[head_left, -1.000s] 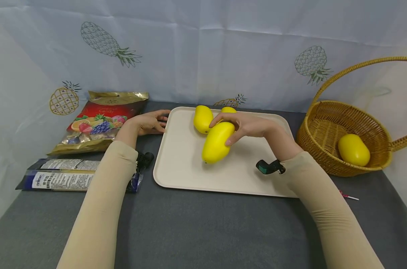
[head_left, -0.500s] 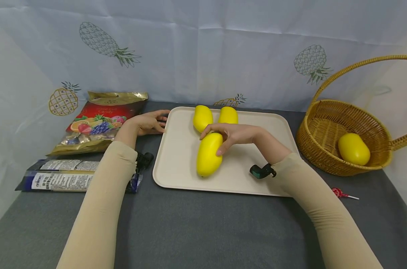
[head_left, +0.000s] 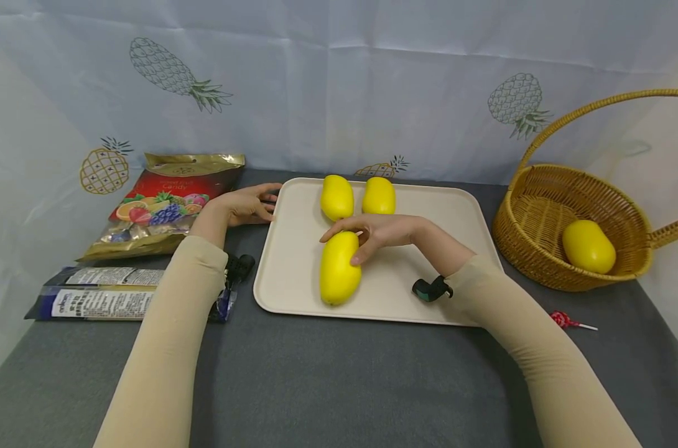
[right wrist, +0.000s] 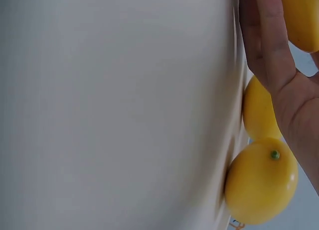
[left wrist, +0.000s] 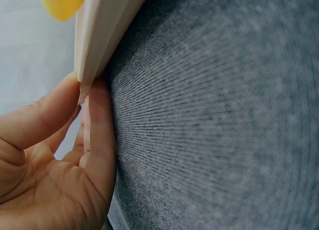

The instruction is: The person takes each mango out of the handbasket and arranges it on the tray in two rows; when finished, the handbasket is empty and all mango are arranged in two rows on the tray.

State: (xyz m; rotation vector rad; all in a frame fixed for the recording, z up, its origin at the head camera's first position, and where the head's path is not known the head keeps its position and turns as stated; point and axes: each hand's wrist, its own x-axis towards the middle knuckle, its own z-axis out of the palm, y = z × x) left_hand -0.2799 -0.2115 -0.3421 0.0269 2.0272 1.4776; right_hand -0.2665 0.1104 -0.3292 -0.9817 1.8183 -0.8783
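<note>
My right hand (head_left: 380,233) grips a yellow mango (head_left: 339,274) over the front left of the cream tray (head_left: 294,292), thumb on one side and fingers on the other. Its underside is hidden, so whether it touches the tray I cannot tell. Two more mangoes, one at left (head_left: 337,198) and one at right (head_left: 379,196), lie at the tray's back edge. In the right wrist view the held mango (right wrist: 305,21) shows between thumb and fingers. My left hand (head_left: 246,205) pinches the tray's left rim; the left wrist view shows the thumb (left wrist: 50,113) against that rim.
At right stands a wicker basket (head_left: 504,236) with a tall handle and one mango (head_left: 589,246) inside. A red lollipop (head_left: 564,320) lies in front of it. A candy bag (head_left: 165,205) and a long blue-ended packet (head_left: 104,302) lie at left.
My right hand has brought the mango leftward and closer to the tray's front, uncovering the back right mango and the lollipop. The left hand has stayed at the rim.
</note>
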